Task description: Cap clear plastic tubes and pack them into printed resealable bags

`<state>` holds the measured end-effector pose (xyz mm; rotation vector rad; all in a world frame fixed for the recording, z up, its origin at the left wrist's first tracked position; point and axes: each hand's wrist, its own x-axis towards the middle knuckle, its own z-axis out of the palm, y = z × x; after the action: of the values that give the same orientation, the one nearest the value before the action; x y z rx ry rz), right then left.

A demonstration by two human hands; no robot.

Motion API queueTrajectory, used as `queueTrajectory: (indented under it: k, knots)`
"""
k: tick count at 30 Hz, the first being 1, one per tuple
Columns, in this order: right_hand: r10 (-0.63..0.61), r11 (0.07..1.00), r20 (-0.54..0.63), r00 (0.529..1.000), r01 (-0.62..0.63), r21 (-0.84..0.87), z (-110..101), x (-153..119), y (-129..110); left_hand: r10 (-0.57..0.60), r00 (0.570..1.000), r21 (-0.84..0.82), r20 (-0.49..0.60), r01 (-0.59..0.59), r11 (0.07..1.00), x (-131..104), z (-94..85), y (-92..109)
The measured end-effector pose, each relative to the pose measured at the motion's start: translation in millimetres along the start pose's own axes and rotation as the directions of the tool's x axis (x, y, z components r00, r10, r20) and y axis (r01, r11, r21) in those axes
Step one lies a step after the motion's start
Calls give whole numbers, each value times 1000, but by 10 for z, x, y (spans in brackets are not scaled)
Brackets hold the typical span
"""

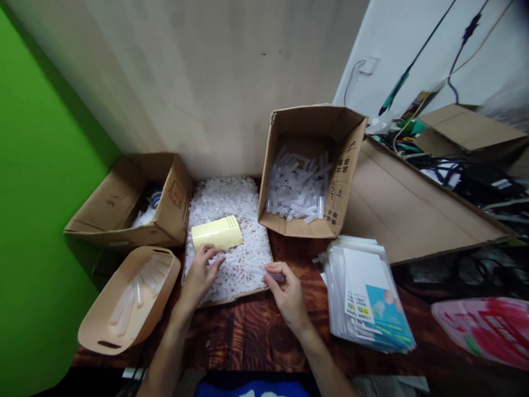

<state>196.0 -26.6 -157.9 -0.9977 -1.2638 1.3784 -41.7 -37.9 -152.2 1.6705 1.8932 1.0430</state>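
Observation:
My right hand [287, 289] is closed, with thumb and fingers pinching a translucent plastic tube [258, 271] over the front right corner of a shallow cardboard tray. A layer of small white plastic pieces [227, 193] fills that tray. Over its front left part, my left hand [201, 273] has its thumb and fingertips curled close together; whatever they pinch is too small to name. Just beyond the left fingers, a yellow sticker sheet [217, 232] with rows of small dots rests on the pieces, slightly curved.
On the left stands a beige plastic basket [93, 320] with several clear tubes, behind it a cardboard box [115, 212]. A tilted cardboard box [351, 165] at the back right holds many translucent tubes. Stacked plastic packets [363, 292] and a pink package [483, 328] lie on the right.

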Motion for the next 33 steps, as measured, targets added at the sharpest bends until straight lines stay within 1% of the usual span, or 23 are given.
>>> queueTrajectory:
  k: [1, 3, 4, 5, 7, 9, 11, 12, 14, 15, 16, 17, 19, 20, 21, 22, 24, 25, 26, 27, 28, 31, 33]
  knots:
    - [-7, 1000, 7, 1000, 7, 9, 28, 0, -14, -36, 999, -119, -24, 33, 992, -54, 32, 90]
    - [-26, 999, 20, 999, 25, 42, 87, -8, -47, -114, 993, -343, -40, 94, 935, -169, 96, 278]
    - [-44, 998, 19, 999, 42, 55, 110, -16, -65, -129, 990, -398, -50, 99, 912, -222, 122, 364]
    - [-69, 996, 10, 998, 68, 57, 125, -25, -85, -120, 991, -411, -67, 83, 908, -267, 137, 438]
    - [-139, 990, -12, 990, 139, 13, 118, -41, -127, -20, 994, -329, -104, -15, 944, -324, 132, 547]
    - [-231, 970, 7, 973, 231, -74, 68, -47, -171, 142, 986, -192, -90, -157, 969, -339, 84, 606]
    - [-311, 934, 102, 945, 323, -153, -6, -44, -212, 295, 955, -115, -22, -296, 948, -330, 27, 634]
    - [-338, 914, 158, 928, 364, -179, -43, -44, -229, 349, 937, -107, 10, -346, 932, -324, 6, 643]
    - [-357, 888, 248, 901, 409, -208, -102, -52, -249, 405, 912, -129, 62, -395, 909, -323, -5, 662]
    - [-342, 890, 270, 900, 402, -213, -121, -64, -251, 412, 908, -151, 76, -398, 905, -332, 5, 672]
    - [-304, 908, 271, 913, 364, -209, -131, -79, -247, 409, 909, -176, 77, -392, 903, -348, 23, 681]
    - [-234, 939, 255, 938, 286, -189, -133, -97, -238, 408, 910, -201, 71, -388, 900, -370, 48, 689]
    - [-13, 996, 215, 977, 33, -87, -118, -134, -211, 430, 902, -243, 49, -407, 881, -426, 102, 697]
    - [100, 995, 202, 974, -99, -16, -107, -149, -197, 430, 902, -252, 39, -408, 878, -456, 125, 699]
    - [188, 978, 196, 962, -201, 49, -95, -161, -187, 404, 914, -253, 35, -383, 888, -483, 142, 700]
    - [239, 961, 191, 952, -261, 96, -86, -169, -181, 343, 938, -252, 39, -323, 912, -506, 154, 703]
    - [254, 953, 171, 952, -276, 121, -78, -176, -185, 137, 985, -259, 101, -107, 960, -533, 163, 716]
    - [242, 960, 158, 957, -260, 107, -80, -176, -192, 33, 987, -253, 157, 7, 967, -537, 165, 727]
    - [229, 966, 150, 962, -243, 87, -86, -177, -201, -36, 977, -242, 212, 88, 966, -534, 166, 739]
    - [216, 971, 145, 966, -227, 69, -95, -177, -209, -58, 965, -236, 256, 121, 964, -528, 169, 752]
    - [203, 976, 138, 969, -212, 55, -108, -177, -214, -41, 960, -241, 276, 111, 964, -519, 174, 764]
    - [154, 987, 114, 981, -158, 32, -161, -183, -205, 61, 970, -330, 233, 20, 944, -497, 208, 784]
    - [107, 994, 125, 986, -107, -4, -200, -195, -187, 28, 960, -368, 279, 79, 927, -499, 241, 794]
